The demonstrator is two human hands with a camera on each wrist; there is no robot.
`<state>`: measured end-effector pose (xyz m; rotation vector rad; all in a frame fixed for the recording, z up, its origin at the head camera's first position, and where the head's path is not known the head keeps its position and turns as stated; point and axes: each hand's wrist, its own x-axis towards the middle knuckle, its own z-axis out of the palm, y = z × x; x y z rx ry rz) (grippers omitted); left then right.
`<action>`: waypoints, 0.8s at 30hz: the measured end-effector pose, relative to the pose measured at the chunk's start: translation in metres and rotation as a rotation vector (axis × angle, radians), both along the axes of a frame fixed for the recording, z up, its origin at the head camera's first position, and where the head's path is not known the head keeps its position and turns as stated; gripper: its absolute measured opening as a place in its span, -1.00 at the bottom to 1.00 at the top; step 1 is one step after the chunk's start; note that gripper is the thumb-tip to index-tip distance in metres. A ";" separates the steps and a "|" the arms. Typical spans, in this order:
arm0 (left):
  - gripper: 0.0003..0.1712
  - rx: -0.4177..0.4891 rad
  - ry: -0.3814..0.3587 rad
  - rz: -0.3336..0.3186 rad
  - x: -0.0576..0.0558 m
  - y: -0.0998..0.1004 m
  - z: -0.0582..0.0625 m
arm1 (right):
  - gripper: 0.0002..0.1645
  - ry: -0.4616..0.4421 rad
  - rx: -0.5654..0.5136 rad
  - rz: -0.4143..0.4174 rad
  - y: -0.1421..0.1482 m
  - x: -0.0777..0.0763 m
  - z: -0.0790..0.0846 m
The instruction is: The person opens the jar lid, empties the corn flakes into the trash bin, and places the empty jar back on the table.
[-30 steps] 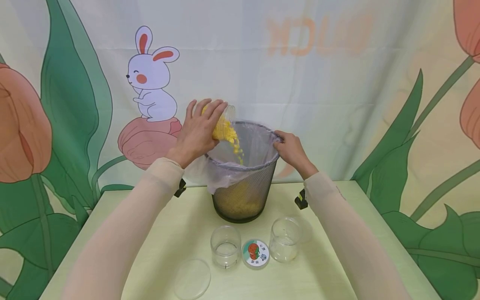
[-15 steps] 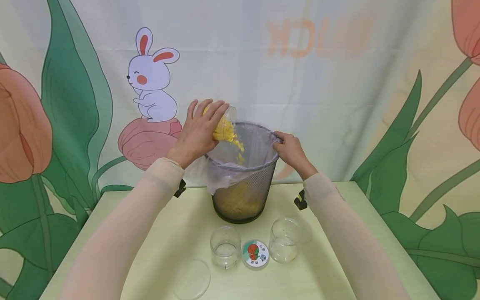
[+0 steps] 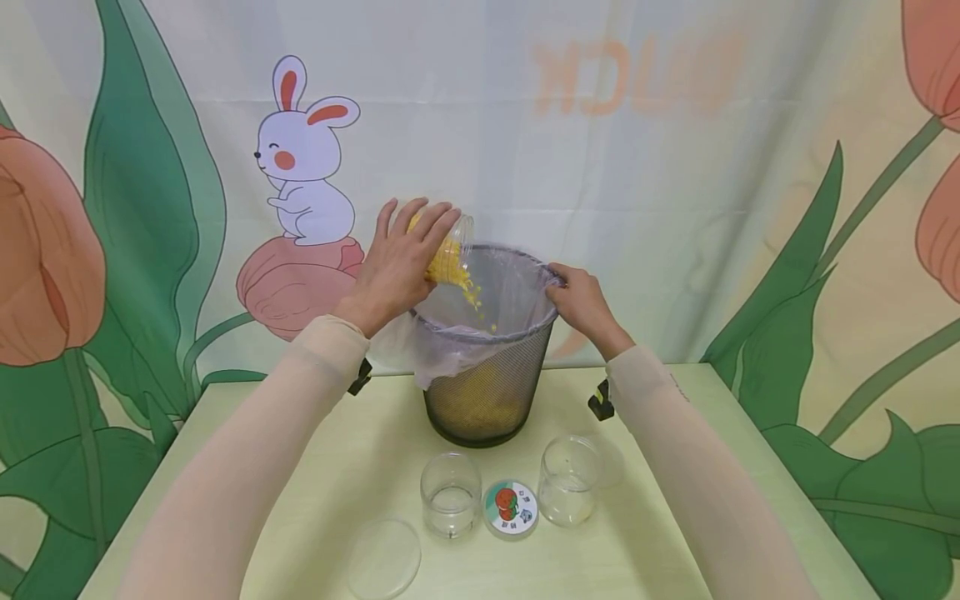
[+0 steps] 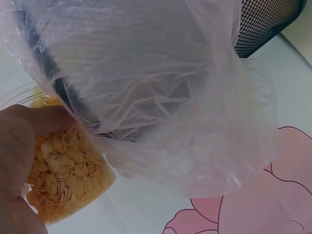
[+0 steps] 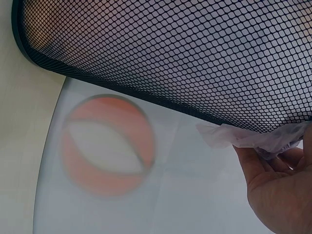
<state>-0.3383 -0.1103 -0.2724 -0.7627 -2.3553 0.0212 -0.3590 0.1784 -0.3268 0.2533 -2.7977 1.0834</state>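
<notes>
My left hand (image 3: 401, 265) grips a clear jar (image 3: 462, 235), tipped mouth-down over a black mesh wastebasket (image 3: 517, 383). Thin yellow flakes (image 3: 450, 263), like cornflakes, spill from its mouth into the basket. In the left wrist view, many flakes (image 4: 63, 168) still fill the jar behind my thumb. A translucent plastic bag (image 3: 453, 354) lines the basket and folds over its rim. My right hand (image 3: 587, 304) holds the rim at the right; in the right wrist view, its fingers pinch the bag's edge (image 5: 219, 135). A yellowish mass shows through the lower mesh.
Two clear jars without lids, a left one (image 3: 451, 496) and a right one (image 3: 568, 483), stand on the pale table (image 3: 315, 500) before the basket. Between them lies a round lid (image 3: 512, 507) with a tomato picture. A clear lid (image 3: 385, 558) lies nearer. A printed curtain (image 3: 465, 100) hangs behind.
Flakes keep falling from the tipped jar, and the falling stream is thinner now. My left hand has shifted very slightly right. The right hand and the basket have stayed in place.
</notes>
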 end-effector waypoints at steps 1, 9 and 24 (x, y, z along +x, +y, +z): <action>0.12 -0.003 -0.003 0.002 0.000 0.000 0.000 | -0.35 0.001 0.002 -0.001 0.000 0.000 0.000; 0.13 -0.016 -0.010 0.008 -0.001 -0.001 -0.001 | -0.35 -0.003 0.000 -0.001 0.000 -0.001 0.000; 0.09 -0.048 -0.009 -0.003 -0.001 0.001 -0.001 | -0.36 0.002 -0.009 0.004 0.000 0.001 0.000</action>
